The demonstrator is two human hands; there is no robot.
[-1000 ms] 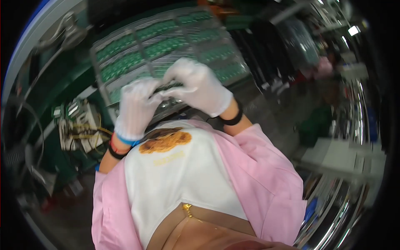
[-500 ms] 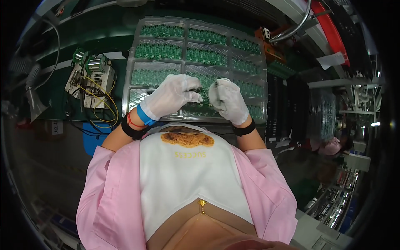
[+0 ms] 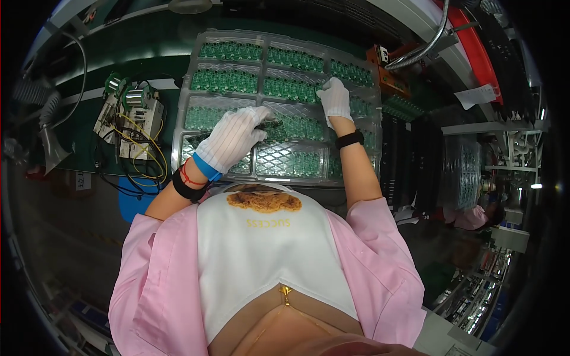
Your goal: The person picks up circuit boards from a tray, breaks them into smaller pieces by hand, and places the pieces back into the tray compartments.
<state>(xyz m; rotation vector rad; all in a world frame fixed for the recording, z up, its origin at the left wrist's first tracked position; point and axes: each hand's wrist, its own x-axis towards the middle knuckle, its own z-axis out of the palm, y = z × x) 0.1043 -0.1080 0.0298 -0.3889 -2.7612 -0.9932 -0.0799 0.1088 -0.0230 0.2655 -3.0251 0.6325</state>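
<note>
- Green circuit board (image 3: pixel 273 129): over the clear compartmented tray (image 3: pixel 297 179), pinched in the left hand's (image 3: pixel 230 139) fingers.
- Right hand (image 3: pixel 334 99): farther up the tray, fingers curled; I cannot tell whether they grip anything.

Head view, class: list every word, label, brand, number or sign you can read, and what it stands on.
White shirt: yellow lettering beside a brown print, upside down here; wording not copied.
White label at left: marks too small to read.
Green circuit boards: any markings too small to read.
</note>
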